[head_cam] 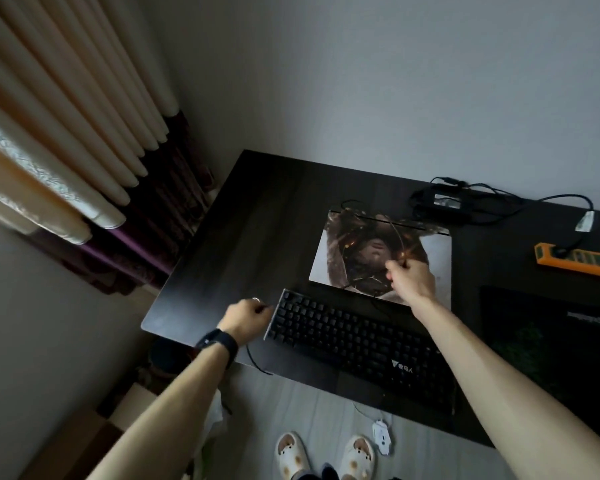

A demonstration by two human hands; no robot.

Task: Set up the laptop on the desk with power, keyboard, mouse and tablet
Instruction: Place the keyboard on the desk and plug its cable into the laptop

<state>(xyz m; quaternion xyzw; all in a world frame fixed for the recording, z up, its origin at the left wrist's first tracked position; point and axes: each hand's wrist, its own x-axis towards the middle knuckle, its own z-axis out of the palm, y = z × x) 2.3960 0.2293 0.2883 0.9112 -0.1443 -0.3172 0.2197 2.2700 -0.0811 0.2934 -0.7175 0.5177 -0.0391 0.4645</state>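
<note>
oddly, the flat black slab (551,341) at 3 o'clock of the long black mechanical keyboard (357,344) is cut off by the frame; tablet or mat, i cannot tell. the left hand (248,318) pinches a thin black cable (399,242) at the keyboard's 9 o'clock end. the right hand (411,280) is curled round the cable over the closed picture-printed laptop (437,258) at 12 o'clock. whether both hold one cable is unclear. everything sits on a dark wood desk (239,220) against a grey wall, with cream pleated curtains (66,116) at 10 o'clock.
</note>
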